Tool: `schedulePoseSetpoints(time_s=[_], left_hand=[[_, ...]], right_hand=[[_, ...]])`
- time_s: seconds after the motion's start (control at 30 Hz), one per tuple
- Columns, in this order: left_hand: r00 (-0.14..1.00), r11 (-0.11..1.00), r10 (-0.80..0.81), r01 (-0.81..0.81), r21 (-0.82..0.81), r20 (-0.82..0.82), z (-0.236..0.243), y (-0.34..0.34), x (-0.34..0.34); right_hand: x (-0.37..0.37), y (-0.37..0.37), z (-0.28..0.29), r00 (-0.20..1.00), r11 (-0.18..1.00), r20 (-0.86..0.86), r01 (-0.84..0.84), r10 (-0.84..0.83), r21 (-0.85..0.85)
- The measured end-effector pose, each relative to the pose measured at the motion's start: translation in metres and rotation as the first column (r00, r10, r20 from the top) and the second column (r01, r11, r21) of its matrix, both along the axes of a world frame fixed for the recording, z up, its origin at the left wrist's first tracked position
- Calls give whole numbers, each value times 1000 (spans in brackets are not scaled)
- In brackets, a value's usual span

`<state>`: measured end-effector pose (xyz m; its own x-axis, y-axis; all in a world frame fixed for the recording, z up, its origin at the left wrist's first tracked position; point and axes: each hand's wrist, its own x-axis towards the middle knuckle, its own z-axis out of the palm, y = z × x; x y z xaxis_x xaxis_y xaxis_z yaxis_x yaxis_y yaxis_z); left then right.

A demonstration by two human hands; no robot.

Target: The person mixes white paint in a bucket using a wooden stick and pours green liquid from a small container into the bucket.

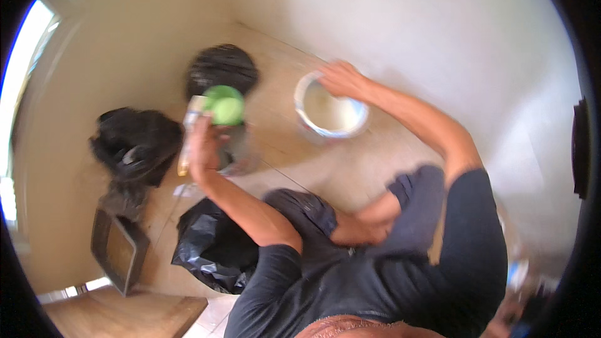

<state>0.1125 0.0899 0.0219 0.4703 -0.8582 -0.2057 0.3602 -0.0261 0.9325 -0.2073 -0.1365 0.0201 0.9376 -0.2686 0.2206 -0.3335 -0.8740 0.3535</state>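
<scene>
My right hand (343,80) grips the far rim of a round white bucket (300,105), its fingers curled over the edge. Pale, whitish stuff shows inside the bucket. To the left, my left hand (203,147) is closed and smeared by motion, with a green cup (225,106) at its fingers. Alongside this hand runs a long pale thing with a yellowish end (183,163), too blurred to name. Just beyond the left hand's fingers is a greyish container (241,153), partly hidden by the hand; whether they touch, I cannot tell.
Black plastic bags lie at the left (138,141) and beside my left arm (210,244). A round black thing (222,69) sits at the back. A dark-framed tray (134,256) and a wooden board (125,316) are at lower left. Walls rise behind and to the right.
</scene>
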Motion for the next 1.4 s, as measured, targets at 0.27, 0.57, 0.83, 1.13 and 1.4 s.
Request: schedulePoseSetpoints(time_s=[0.27,0.57,0.83,1.13,1.4], left_hand=[[995,996,-33,25,85,91,38,-1,-19],[981,994,-28,8,105,193,31,2,-23],[986,999,1,-10,48,170,27,3,-25],[972,989,-96,69,131,213,23,-13,-16],[994,995,-21,11,97,103,21,-19,-25]], right_hand=[[-17,73,49,864,923,-502,222,-37,314],[18,23,16,986,976,-169,37,0,214],[-58,22,3,962,984,-272,76,-31,160],[0,28,8,963,951,-271,85,-2,297],[-21,8,18,972,984,-234,59,-18,170]])
